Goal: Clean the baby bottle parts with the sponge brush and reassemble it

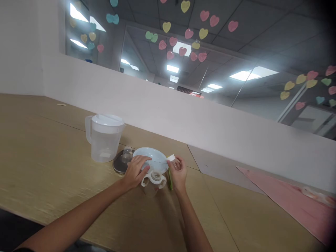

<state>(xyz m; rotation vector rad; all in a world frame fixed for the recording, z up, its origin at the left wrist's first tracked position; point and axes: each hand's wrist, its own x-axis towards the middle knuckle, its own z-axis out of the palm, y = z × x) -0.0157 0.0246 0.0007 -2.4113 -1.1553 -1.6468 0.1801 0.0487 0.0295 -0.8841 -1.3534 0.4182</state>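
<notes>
A clear baby bottle with two white handles (pixel 153 180) stands on the wooden table (pixel 47 168), its top uncovered. My left hand (pixel 135 171) rests against the bottle's left handle and on the rim of a pale blue bowl (pixel 154 156), fingers curled. My right hand (pixel 178 171) pinches a small white piece (pixel 171 158) just right of the bowl; I cannot make out what the piece is. A thin green stick (pixel 170 178) lies on the table under the right hand.
A lidded clear plastic jug (pixel 104 138) of water stands to the left. A metal lid with a clear knob (pixel 123 161) lies between jug and bowl. A white wall (pixel 210 122) backs the table. A pink sheet (pixel 288 199) lies at the right.
</notes>
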